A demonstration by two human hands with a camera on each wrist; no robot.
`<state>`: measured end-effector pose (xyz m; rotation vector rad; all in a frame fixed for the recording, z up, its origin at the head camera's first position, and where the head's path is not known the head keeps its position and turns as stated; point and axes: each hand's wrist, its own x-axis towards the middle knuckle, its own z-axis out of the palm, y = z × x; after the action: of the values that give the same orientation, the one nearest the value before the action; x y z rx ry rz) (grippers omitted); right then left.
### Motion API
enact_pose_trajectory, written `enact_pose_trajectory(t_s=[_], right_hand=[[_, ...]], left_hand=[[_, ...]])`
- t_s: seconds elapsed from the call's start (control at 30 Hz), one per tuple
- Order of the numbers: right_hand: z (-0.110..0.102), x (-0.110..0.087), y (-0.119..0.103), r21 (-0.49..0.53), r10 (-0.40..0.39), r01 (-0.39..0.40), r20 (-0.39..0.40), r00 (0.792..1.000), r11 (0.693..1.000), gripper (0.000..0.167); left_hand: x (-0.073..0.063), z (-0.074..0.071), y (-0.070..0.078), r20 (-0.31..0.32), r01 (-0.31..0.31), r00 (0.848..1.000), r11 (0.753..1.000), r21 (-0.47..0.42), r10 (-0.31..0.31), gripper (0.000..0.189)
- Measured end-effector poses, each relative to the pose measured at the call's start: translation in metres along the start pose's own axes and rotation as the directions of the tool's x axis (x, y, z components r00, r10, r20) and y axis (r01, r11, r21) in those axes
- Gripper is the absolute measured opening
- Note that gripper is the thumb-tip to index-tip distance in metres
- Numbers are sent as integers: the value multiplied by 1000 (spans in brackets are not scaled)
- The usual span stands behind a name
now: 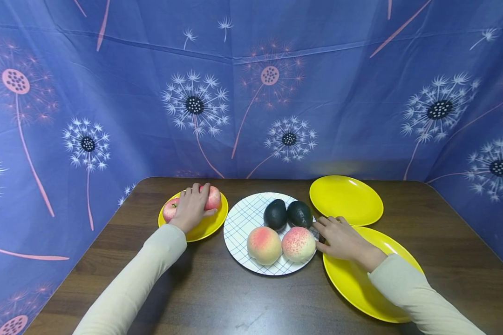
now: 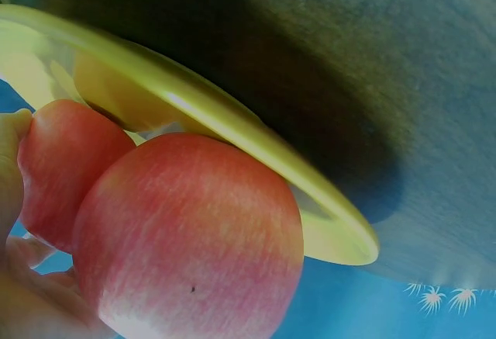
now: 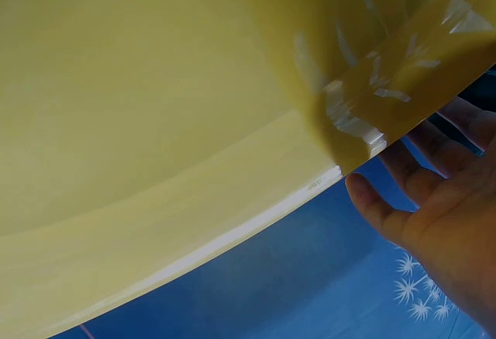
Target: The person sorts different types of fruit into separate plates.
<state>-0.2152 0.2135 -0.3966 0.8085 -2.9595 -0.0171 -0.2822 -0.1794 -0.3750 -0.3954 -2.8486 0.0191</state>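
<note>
On a small yellow plate at the left lie two red apples. My left hand reaches over them, its thumb and fingers around the right-hand apple. The other apple sits close to the camera in the left wrist view. My right hand hovers palm down between a white checked plate and a large yellow plate, holding nothing. Its loosely bent fingertips are near a dark avocado; whether they touch it I cannot tell.
The white plate also bears a second avocado and two peaches, one orange-red peach and one speckled peach. Behind the large plate lies another yellow plate. A blue dandelion-print cloth hangs beyond the wooden table.
</note>
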Motion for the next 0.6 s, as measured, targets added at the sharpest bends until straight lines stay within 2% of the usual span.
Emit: enact_pose_trajectory(t_s=[0.33,0.6], right_hand=[[1,0,1,4,8,-8,0,1000,1000,56],[0,0,1,7,11,-11,14,1000,1000,57]], left_hand=[[-2,-1,0,9,9,1000,1000,19,-9,81],[-3,-2,1,4,24,1000,1000,2,-24,81]])
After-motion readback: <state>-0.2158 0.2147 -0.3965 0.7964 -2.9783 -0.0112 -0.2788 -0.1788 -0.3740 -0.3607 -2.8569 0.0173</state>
